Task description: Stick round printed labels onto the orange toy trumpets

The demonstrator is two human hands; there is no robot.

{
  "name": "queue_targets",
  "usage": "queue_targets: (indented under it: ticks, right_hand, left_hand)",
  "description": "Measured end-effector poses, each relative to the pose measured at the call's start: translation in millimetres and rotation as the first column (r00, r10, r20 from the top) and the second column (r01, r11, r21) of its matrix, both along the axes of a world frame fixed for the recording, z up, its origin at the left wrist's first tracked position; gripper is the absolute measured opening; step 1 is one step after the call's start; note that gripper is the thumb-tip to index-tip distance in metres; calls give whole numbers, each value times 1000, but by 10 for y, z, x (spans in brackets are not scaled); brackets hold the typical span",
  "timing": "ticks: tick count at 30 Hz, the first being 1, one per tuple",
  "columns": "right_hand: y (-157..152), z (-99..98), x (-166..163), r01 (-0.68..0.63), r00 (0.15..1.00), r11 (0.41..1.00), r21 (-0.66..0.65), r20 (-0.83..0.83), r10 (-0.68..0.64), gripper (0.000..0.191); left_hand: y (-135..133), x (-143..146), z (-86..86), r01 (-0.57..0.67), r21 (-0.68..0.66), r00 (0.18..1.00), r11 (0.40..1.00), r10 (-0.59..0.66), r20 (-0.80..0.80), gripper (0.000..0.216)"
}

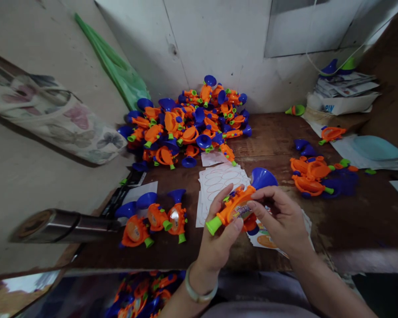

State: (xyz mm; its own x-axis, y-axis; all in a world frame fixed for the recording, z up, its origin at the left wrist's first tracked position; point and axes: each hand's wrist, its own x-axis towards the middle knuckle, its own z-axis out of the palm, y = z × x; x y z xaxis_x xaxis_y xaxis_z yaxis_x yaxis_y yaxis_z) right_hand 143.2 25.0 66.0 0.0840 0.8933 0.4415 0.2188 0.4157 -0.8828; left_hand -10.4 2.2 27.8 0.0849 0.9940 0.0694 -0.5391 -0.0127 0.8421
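Hands holding an orange plastic toy trumpet (234, 206) above a dark wooden table (351, 221).
The toy sits between both hands, near the table's front edge. The left hand (219, 240) closes round it from below, and the right hand (283, 221) pinches its middle from the right. Its long axis slants: green mouthpiece low and left, blue bell high and right, away from the person. White sticker sheets (219, 181) lie just behind it, and a heap of matching toys (189, 123) is piled by the wall.
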Motion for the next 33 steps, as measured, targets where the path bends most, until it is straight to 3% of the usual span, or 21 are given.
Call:
queue_targets:
  ticks: [7, 18, 20, 22, 24, 27, 29, 31, 32, 33]
  right_hand:
    - [7, -43, -14, -1, 999, 997, 80, 49, -3, 9]
    - [11, -93, 4, -7, 931, 964, 267, 354, -92, 9]
    - [32, -107, 22, 82, 889, 946, 312, 406, -211, 22]
    - [71, -128, 26, 206, 839, 903, 376, 407, -361, 54]
    - [126, -169, 6, 232, 824, 892, 387, 409, -391, 75]
    - [244, -295, -27, 152, 835, 931, 332, 461, -301, 75]
    - [346, -413, -8, 187, 832, 925, 330, 448, -328, 71]
    - [454, -531, 32, 193, 864, 946, 259, 411, -289, 69]
    - [506, -582, 43, 131, 896, 978, 163, 402, -187, 65]
    - [553, -626, 36, 24, 915, 999, 22, 403, -31, 63]
  left_hand:
    - [-16, -9, -66, -70, 9, 996, 997, 71, -51, 57]
    - [-59, -43, -167, -126, 120, 983, 985, 140, -115, 53]
    - [-60, -49, -150, -156, 130, 979, 979, 171, -109, 51]
    - [-62, -40, -118, -203, 134, 971, 970, 217, -97, 51]
    - [-67, -22, -86, -219, 139, 969, 966, 232, -87, 50]
    - [-67, -64, -85, -201, 161, 968, 966, 221, -117, 49]
    - [-44, -236, -125, -263, 126, 949, 957, 280, -144, 50]
    - [-11, -580, -177, -474, 25, 869, 880, 472, -146, 49]
    - [0, -812, -200, -619, -34, 780, 785, 609, -145, 44]
    - [0, -1069, -217, -766, -83, 642, 638, 753, -145, 37]
